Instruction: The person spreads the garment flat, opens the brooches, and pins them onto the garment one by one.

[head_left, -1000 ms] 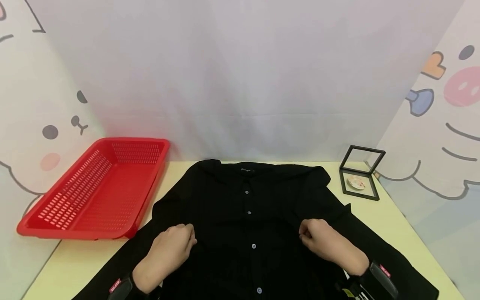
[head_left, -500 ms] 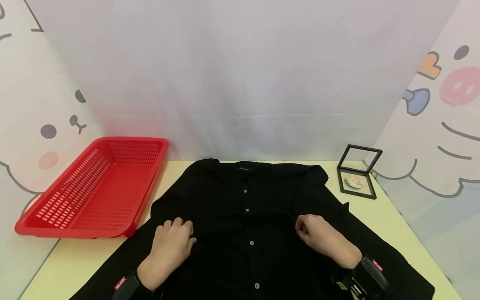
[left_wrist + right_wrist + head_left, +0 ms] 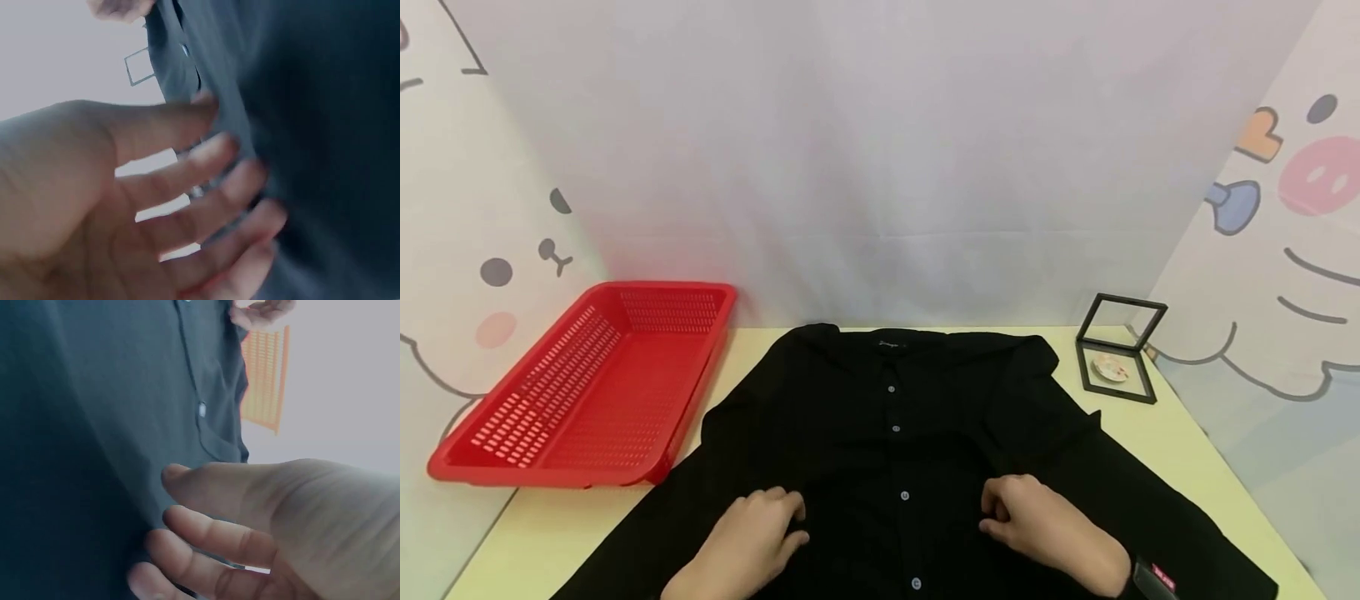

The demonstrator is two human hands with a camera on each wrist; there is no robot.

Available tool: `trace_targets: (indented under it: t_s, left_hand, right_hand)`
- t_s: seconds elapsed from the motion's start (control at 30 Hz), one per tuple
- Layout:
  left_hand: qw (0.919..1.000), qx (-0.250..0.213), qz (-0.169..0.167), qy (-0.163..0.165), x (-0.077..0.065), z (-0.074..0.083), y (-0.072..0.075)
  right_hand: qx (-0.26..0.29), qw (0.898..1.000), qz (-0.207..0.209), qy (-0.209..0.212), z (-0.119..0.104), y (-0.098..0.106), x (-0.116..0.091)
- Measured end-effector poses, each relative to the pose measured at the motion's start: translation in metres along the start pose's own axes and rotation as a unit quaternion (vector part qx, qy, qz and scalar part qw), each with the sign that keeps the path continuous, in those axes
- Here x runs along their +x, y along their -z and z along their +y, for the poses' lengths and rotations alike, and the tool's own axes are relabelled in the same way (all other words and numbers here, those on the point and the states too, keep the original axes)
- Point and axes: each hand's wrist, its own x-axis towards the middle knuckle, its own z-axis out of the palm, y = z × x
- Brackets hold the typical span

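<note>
A black button-up shirt [image 3: 857, 450] lies spread on the table, collar at the far side, sleeves angled out to both sides. Over the left half of its front is my left hand [image 3: 748, 533], fingers loosely bent and thumb apart. In the left wrist view the fingers [image 3: 231, 187] are at the dark cloth with nothing pinched. My right hand [image 3: 1037, 521] is over the right half, also relaxed. The right wrist view shows a gap between its thumb and fingers [image 3: 212, 534], tips close to the cloth. Pale buttons [image 3: 905, 496] run down the shirt's middle.
A red plastic basket [image 3: 625, 400] stands at the left, beside the shirt's sleeve. At the far right is a small black hinged frame [image 3: 1117, 392] with a round pale object [image 3: 1108, 367] in it. The pale yellow table [image 3: 1172, 442] meets a white curtain [image 3: 880, 167] behind.
Both hands have moved down the shirt toward the near side. The left thumb has spread farther from its fingers. The shirt, basket and frame stay in place.
</note>
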Motion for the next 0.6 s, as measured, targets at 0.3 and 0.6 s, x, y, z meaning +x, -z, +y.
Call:
trace_targets:
  t_s: [0.3,0.6]
  left_hand:
    - [0.9751,-0.145,-0.165,0.027,-0.005,-0.008,-0.012]
    - [0.9792,-0.114,-0.168,0.0,-0.015,-0.016,-0.036]
  right_hand:
    - [0.032,0.999,-0.022,0.015,0.008,-0.013,-0.008]
    - [0.047,0.995,-0.089,-0.006,0.004,-0.016,-0.018]
